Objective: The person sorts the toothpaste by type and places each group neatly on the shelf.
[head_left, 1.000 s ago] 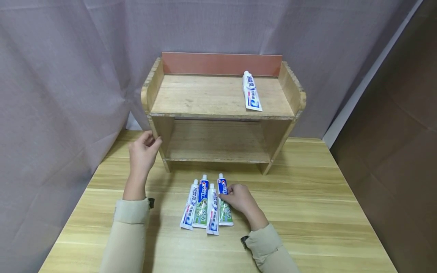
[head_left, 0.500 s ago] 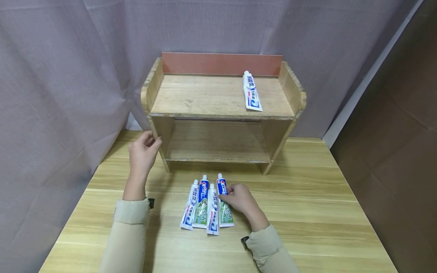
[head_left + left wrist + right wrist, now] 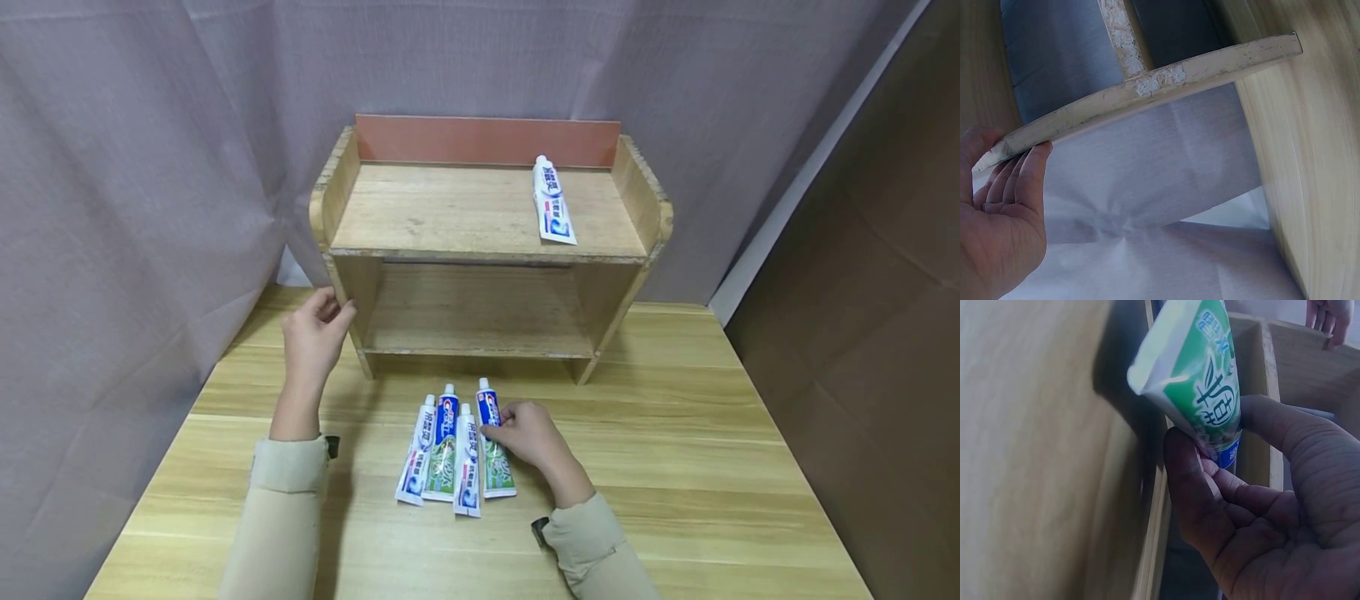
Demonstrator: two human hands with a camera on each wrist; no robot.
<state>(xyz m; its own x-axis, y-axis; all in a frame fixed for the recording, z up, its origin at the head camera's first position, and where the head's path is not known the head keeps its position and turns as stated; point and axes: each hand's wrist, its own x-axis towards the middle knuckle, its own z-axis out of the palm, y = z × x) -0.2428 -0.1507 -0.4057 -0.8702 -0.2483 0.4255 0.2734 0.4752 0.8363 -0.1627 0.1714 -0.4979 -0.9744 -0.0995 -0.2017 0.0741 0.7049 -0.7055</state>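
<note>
My left hand (image 3: 316,332) grips the front edge of the wooden shelf's (image 3: 487,253) left side panel, fingers on the outer face, as the left wrist view shows up close. My right hand (image 3: 531,435) pinches a blue and green toothpaste tube (image 3: 496,462) between thumb and fingers. In the right wrist view that green tube (image 3: 1207,387) slants up out of the pinch, its flat crimped end foremost. Left of it on the table lie a white toothpaste tube (image 3: 467,467), another blue and green tube (image 3: 444,450) and a second white tube (image 3: 417,454), caps toward the shelf.
One white toothpaste tube (image 3: 553,204) lies on the upper board, right of its middle. The lower board (image 3: 480,321) sits beneath it. A reddish strip (image 3: 487,140) backs the shelf. Grey cloth (image 3: 150,167) hangs behind the wooden table (image 3: 697,467), and a dark brown panel (image 3: 862,250) stands at right.
The pinched toothpaste tube has turned slightly and shifted a little toward the shelf, with my right hand moving along with it. My left hand stays on the shelf panel.
</note>
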